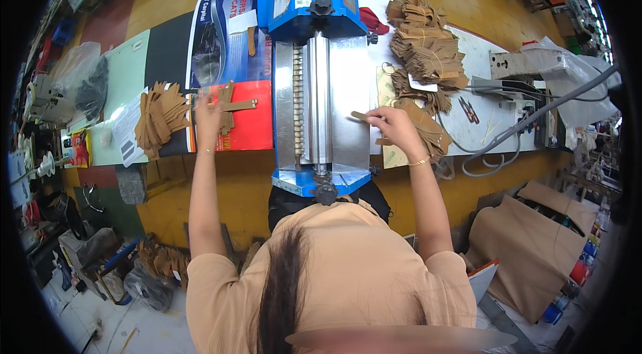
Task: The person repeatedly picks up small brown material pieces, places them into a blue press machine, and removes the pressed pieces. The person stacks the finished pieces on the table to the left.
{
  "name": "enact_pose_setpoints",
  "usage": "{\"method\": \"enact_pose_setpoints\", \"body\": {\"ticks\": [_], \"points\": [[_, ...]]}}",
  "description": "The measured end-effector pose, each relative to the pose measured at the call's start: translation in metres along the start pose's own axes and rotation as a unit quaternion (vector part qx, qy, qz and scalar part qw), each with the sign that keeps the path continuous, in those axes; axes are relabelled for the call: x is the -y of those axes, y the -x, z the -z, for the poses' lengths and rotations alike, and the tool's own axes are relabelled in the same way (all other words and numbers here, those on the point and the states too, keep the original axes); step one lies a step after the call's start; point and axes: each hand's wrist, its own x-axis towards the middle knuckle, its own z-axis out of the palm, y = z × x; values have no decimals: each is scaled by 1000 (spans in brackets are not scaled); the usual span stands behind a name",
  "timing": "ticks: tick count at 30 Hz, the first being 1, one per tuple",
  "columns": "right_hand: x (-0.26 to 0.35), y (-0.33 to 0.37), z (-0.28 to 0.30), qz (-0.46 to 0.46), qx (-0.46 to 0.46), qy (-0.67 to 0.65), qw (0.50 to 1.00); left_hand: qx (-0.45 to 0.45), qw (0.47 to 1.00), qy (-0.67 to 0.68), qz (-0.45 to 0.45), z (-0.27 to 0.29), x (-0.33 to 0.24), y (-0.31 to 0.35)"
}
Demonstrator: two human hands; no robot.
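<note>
A blue machine with a long metal roller (321, 96) stands between my hands, metal plates on either side of it. Over its right plate, my right hand (394, 128) pinches a small brown strip (359, 115) by one end. The strip points toward the roller. On the other side, my left hand (208, 116) is over a red printed sheet (257, 133), its fingers smeared by motion. Just beside it lie several loose brown strips (231, 106) in a crossed pile. A fanned bundle of brown pieces (158, 116) sits to the left of that hand.
Tied bundles of brown pieces (428, 53) are heaped right of the machine. Small snips (468, 110) lie farther right, near a grey cable (528, 120). A single brown strip (252, 41) rests on a blue printed sheet (224, 39) at the back left.
</note>
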Motion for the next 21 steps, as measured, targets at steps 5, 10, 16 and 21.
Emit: {"method": "enact_pose_setpoints", "body": {"ticks": [5, 10, 16, 21], "points": [[26, -35, -24, -27, 50, 67, 996, 248, 935, 232, 102, -40, -93, 37], [38, -49, -39, 25, 63, 53, 996, 318, 888, 295, 154, -52, -155, 51], [37, -47, -34, 18, 66, 21, 997, 327, 888, 271, 175, -52, -177, 49], [24, -37, -18, -30, 51, -21, 998, 332, 858, 320, 228, -51, -180, 46]]}}
